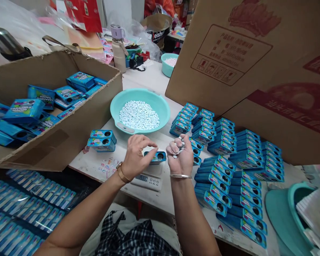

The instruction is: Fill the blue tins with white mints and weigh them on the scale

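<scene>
My right hand is turned palm up and curled round a small heap of white candies. To its left a blue candy box with a round dark hole in its top stands on a white digital scale. My left hand reaches over the left end of that box, thumb and forefinger apart, nothing visible between them. Whether it touches the box I cannot tell. Beyond both hands sits a turquoise basin with many more white candies in it.
Rows of blue boxes stand at the right, before a large carton. Two boxes stand left of the basin. An open carton at the left holds loose boxes; packed trays lie below. A bottle stands behind.
</scene>
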`<state>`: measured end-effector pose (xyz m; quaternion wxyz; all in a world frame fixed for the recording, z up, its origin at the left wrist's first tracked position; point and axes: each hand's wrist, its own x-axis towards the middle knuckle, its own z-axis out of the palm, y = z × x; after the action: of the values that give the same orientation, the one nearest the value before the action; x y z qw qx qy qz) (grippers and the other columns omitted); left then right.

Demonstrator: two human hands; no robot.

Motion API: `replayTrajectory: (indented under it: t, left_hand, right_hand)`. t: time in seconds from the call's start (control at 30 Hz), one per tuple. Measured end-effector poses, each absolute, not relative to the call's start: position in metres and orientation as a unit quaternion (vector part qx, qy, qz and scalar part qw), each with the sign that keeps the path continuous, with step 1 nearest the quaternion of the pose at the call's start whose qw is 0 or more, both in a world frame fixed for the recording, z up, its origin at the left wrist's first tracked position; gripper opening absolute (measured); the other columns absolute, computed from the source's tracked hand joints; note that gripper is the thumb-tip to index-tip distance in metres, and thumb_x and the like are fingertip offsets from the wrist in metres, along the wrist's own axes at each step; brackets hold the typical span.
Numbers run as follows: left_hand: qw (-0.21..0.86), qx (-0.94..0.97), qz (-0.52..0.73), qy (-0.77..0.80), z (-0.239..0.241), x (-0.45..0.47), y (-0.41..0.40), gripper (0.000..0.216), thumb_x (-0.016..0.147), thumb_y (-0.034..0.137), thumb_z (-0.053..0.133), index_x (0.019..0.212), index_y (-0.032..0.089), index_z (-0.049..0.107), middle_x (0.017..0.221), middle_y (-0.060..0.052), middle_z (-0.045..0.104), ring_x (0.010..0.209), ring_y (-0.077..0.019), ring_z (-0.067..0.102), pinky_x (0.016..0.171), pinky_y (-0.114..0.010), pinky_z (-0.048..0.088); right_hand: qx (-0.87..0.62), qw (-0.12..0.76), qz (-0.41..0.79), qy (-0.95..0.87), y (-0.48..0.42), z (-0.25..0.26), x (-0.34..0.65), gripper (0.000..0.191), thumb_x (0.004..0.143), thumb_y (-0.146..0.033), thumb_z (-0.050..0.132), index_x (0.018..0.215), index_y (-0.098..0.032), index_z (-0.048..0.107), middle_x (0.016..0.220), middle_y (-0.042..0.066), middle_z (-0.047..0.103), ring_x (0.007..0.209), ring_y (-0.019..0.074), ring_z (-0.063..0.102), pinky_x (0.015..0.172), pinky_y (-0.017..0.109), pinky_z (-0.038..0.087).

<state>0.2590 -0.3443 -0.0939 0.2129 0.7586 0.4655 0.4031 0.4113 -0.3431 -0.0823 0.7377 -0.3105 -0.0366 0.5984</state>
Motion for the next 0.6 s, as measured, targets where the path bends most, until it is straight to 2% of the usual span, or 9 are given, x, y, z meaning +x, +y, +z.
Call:
replayTrajectory:
  t: [0.17, 0.27, 0.37, 0.6]
  left_hand:
    - [0.204, 0.767, 0.391, 0.466, -0.099, 0.232, -0.341, 0.010, 0.087, 0.026, 0.063, 0.096, 0.024, 0.068, 0.092, -0.003, 0.066, 0.093, -0.0203, 0.058, 0.089, -0.040, 0.042]
    - [0.185, 0.804, 0.343, 0.448, -0.102, 0.228, -0.345, 0.012, 0.087, 0.030, 0.064, 0.097, 0.024, 0.069, 0.093, -0.003, 0.065, 0.093, -0.0206, 0.057, 0.097, -0.045, 0.039]
    - [0.163, 0.843, 0.288, 0.424, -0.103, 0.235, -0.349, 0.011, 0.089, 0.030, 0.060, 0.089, 0.025, 0.070, 0.088, -0.002, 0.064, 0.093, -0.0205, 0.055, 0.107, -0.054, 0.030]
    - [0.134, 0.885, 0.213, 0.391, -0.098, 0.271, -0.344, 0.017, 0.092, 0.028, 0.055, 0.086, 0.024, 0.071, 0.086, -0.002, 0.066, 0.096, -0.0231, 0.055, 0.111, -0.062, 0.021]
  right_hand:
    - [-0.287, 0.743, 0.604, -0.040, -0.350, -0.078, 0.441, 0.019, 0.095, -0.031, 0.055, 0.080, -0.021, 0.051, 0.052, -0.012, 0.037, 0.034, 0.0027, 0.032, 0.033, 0.015, 0.022]
    - [-0.290, 0.744, 0.599, -0.064, -0.354, -0.078, 0.451, 0.019, 0.092, -0.032, 0.061, 0.079, -0.021, 0.052, 0.053, -0.012, 0.038, 0.034, 0.0023, 0.034, 0.033, 0.015, 0.024]
    - [-0.296, 0.739, 0.600, -0.077, -0.357, -0.079, 0.452, 0.021, 0.089, -0.033, 0.064, 0.078, -0.021, 0.052, 0.053, -0.013, 0.037, 0.034, 0.0019, 0.034, 0.033, 0.014, 0.024]
    - [-0.290, 0.728, 0.617, -0.071, -0.357, -0.081, 0.445, 0.019, 0.091, -0.033, 0.062, 0.078, -0.021, 0.053, 0.052, -0.013, 0.037, 0.034, 0.0022, 0.032, 0.032, 0.014, 0.022]
